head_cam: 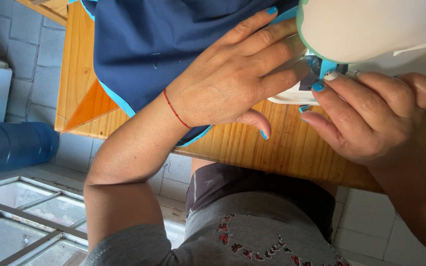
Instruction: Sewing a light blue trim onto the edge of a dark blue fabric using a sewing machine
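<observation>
Table (pixel 282 148): wooden, lay under both hands.
Fabric (pixel 149 44): navy, light-blue edged, lay beneath the left hand.
Machine (pixel 371 29): white, just beyond both hands' fingertips.
Left hand (pixel 232 79): flat, fingers spread, pressed the fabric.
Right hand (pixel 371 118): fingers curled, pinched the blue edging (pixel 327 66).

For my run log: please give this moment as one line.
left hand: flat on navy fabric | right hand: fingertips at sewing machine needle area | wooden table

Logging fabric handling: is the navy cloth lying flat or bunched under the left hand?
Flat. The left hand presses palm-down on the navy cloth, which lies smooth across the table with no visible bunching.
</observation>
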